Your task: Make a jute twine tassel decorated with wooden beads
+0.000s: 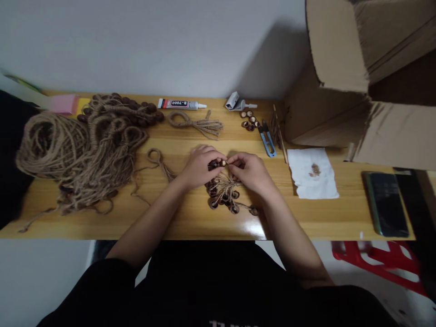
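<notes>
My left hand (200,167) is closed on a brown nut shell (224,162), cup-like with a pale inside; more dark shells show between its fingers. My right hand (250,170) pinches a thin end of jute twine right at that shell. Its fingertips partly hide the contact. Below both hands, a bundle of jute twine strands (225,182) fans out over the table, with several brown shells (225,198) at the ends. A looped part of jute cord (155,156) lies left of my left hand and runs under that wrist.
At left lies a big heap of jute cord (112,150) with brown shells. Along the back are a B-7000 glue tube (182,105), a tied cord (194,122), a rolled tube (238,103), loose shells (250,119) and blue snips (267,140). Rightward are white paper (311,184), cardboard box (306,104) and phone (386,204).
</notes>
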`<action>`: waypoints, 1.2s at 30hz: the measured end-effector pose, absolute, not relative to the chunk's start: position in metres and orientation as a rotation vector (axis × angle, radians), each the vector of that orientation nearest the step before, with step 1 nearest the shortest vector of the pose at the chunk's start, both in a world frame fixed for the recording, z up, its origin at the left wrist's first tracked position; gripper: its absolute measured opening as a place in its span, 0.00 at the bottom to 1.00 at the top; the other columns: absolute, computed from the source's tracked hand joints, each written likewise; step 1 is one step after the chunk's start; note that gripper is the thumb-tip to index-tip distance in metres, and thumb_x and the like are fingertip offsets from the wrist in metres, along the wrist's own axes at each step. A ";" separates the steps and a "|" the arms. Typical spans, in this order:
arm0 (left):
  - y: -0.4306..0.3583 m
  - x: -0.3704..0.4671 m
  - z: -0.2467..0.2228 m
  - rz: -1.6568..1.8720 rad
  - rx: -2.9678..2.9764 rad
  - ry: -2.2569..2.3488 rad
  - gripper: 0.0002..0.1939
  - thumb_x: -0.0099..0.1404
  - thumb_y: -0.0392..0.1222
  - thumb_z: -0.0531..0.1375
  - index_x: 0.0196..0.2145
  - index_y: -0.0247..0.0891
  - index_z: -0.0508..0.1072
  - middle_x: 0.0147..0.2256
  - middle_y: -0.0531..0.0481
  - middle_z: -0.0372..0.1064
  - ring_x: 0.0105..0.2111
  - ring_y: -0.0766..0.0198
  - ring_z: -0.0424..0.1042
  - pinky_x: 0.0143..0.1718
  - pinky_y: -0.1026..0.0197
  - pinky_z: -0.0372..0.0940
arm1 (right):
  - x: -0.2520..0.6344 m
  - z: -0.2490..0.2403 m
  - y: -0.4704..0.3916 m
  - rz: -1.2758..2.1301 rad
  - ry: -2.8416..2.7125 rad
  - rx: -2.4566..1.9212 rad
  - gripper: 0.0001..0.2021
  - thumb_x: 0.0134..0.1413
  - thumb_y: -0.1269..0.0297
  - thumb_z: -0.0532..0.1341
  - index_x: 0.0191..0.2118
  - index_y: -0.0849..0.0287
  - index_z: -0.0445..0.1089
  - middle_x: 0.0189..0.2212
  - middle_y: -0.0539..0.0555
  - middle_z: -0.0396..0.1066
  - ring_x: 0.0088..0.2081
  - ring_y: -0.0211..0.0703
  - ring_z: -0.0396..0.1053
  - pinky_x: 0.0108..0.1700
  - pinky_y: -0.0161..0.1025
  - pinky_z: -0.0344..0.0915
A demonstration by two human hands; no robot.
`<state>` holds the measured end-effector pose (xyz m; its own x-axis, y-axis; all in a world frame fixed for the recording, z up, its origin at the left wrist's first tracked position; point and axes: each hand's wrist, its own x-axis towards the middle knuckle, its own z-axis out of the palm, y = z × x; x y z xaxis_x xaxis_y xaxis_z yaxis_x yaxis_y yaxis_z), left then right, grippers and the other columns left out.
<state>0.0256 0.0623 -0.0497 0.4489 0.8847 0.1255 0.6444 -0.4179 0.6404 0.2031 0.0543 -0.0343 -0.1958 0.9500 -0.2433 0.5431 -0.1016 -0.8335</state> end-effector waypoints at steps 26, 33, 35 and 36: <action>0.064 0.024 -0.050 0.615 2.171 1.259 0.09 0.58 0.40 0.61 0.37 0.39 0.75 0.36 0.49 0.72 0.40 0.58 0.68 0.45 0.54 0.60 | 0.198 -0.032 0.053 1.103 -1.828 -1.688 0.04 0.46 0.70 0.61 0.29 0.61 0.74 0.26 0.50 0.74 0.27 0.37 0.66 0.32 0.34 0.59; 0.063 0.025 -0.050 0.600 2.167 1.291 0.09 0.58 0.40 0.60 0.37 0.40 0.75 0.36 0.49 0.72 0.39 0.58 0.67 0.45 0.54 0.60 | 0.196 -0.028 0.052 1.064 -1.876 -1.689 0.05 0.46 0.71 0.61 0.28 0.59 0.74 0.26 0.51 0.74 0.27 0.38 0.67 0.33 0.34 0.59; 0.063 0.025 -0.050 0.600 2.170 1.292 0.09 0.58 0.41 0.60 0.37 0.40 0.75 0.36 0.49 0.71 0.39 0.58 0.67 0.45 0.54 0.60 | 0.196 -0.028 0.052 1.053 -1.893 -1.682 0.05 0.46 0.71 0.60 0.28 0.59 0.74 0.26 0.50 0.74 0.27 0.38 0.66 0.33 0.34 0.59; 0.063 0.025 -0.050 0.599 2.172 1.290 0.09 0.58 0.41 0.60 0.37 0.41 0.75 0.36 0.50 0.71 0.39 0.58 0.67 0.45 0.54 0.59 | 0.196 -0.028 0.052 1.044 -1.901 -1.680 0.05 0.46 0.72 0.60 0.28 0.59 0.74 0.26 0.50 0.74 0.26 0.38 0.66 0.33 0.34 0.59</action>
